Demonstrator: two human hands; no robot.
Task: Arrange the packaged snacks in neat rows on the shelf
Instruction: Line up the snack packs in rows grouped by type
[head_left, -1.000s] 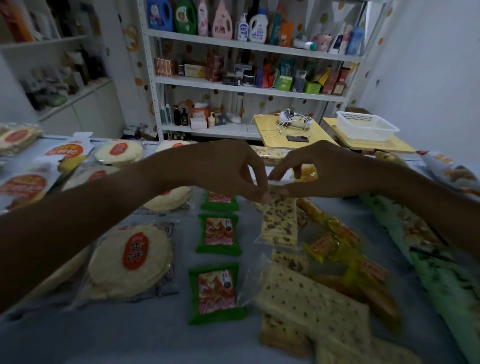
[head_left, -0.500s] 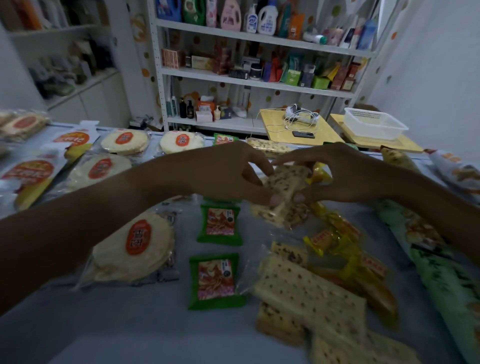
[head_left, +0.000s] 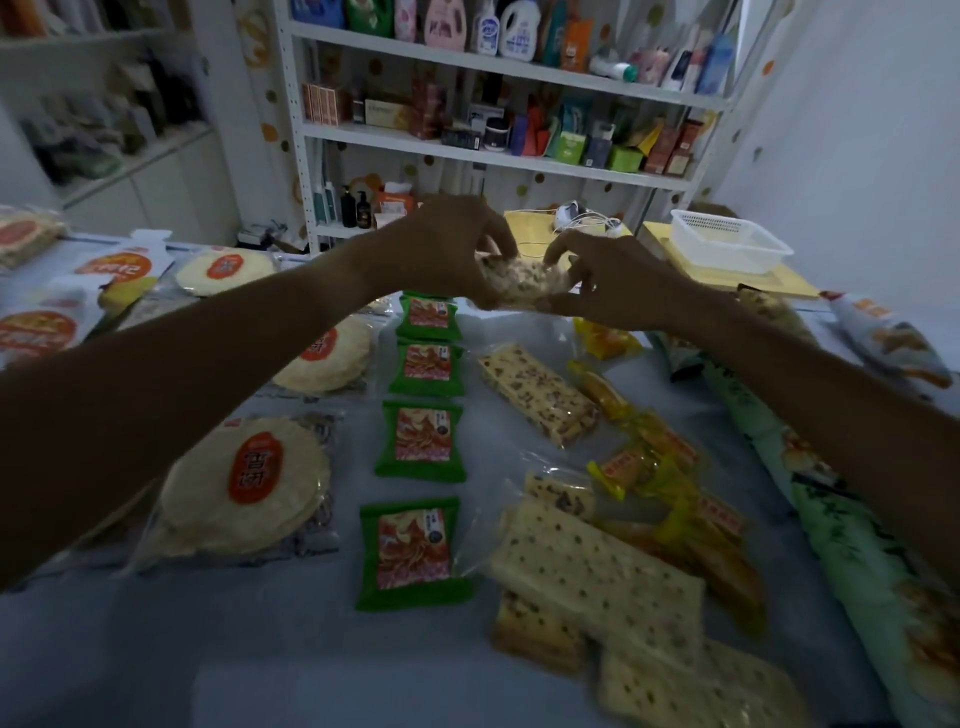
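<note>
Two hands, the left hand (head_left: 441, 249) and the right hand (head_left: 618, 280), are raised over the far part of the bench (head_left: 291, 660); a speckled cracker pack (head_left: 524, 278) is pinched between their closed fingers, above the column of four green snack packs (head_left: 423, 441).

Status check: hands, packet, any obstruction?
Left hand and right hand both gripping speckled cracker packet, held above far end of green packet row. Nothing in the way.
</note>
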